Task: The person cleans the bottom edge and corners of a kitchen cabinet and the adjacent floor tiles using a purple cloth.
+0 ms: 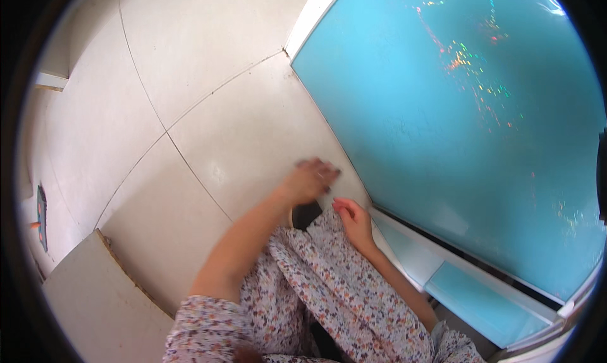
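Note:
My left hand (310, 179) is blurred, palm down above the pale floor, with its fingers somewhat apart and nothing seen in it. Just below it, a black shoe-like item (306, 214) shows partly past the hem of the floral-print garment (327, 277) over my legs. My right hand (355, 224) is beside that hem with its fingers loosely curled. Whether it pinches the cloth is not clear. To the right of both hands stands a large glossy blue panel (427, 140) with a white edge frame (315, 19).
Large pale tiles (213, 126) with dark joints cover the floor. At lower right is a smaller blue panel (488, 304) below a white rail. A grey-white board (104, 292) with a worn edge stands at lower left. A dark flat item (42, 218) is at far left.

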Tool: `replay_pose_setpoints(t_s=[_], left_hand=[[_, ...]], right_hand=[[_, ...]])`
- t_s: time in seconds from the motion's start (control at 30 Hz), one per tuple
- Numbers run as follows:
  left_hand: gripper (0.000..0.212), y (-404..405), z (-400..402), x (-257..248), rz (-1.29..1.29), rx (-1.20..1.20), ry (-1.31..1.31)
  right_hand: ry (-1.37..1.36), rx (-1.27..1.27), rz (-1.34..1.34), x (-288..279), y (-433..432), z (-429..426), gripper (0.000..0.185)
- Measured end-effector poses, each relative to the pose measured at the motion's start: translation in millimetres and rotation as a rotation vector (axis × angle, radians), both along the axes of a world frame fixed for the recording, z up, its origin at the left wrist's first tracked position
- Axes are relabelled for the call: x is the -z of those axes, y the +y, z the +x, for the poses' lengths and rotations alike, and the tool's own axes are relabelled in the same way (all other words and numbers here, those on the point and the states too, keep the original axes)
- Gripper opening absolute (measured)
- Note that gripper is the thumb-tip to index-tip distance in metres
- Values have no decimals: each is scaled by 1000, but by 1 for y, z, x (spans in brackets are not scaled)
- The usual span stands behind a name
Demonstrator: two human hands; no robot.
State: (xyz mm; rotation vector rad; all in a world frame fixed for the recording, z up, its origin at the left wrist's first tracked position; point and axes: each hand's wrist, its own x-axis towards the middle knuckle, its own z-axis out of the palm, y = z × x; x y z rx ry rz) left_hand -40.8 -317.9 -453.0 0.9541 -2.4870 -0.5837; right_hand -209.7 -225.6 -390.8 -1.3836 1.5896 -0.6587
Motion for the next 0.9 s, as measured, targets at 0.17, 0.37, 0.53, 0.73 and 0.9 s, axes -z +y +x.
replay_pose_setpoints(t_s=[0.17,0.37,0.53,0.73,0.9], left_hand=[[46,-21,-33,14,-372,143,-199],[49,-87,41,-7,-422,-227,-236],[48,-141,93,-14,-333,-635,-355],[43,-146,94,-10,-139,-735,-107],[41,-95,67,-6,-287,-326,-63]], right_hand=[[-15,119,0,1,9,-4,24],[-72,100,89,-4,25,-4,23],[-67,107,233,-16,27,2,22],[-90,89,237,-15,38,5,21],[1,37,276,-20,33,8,20]])
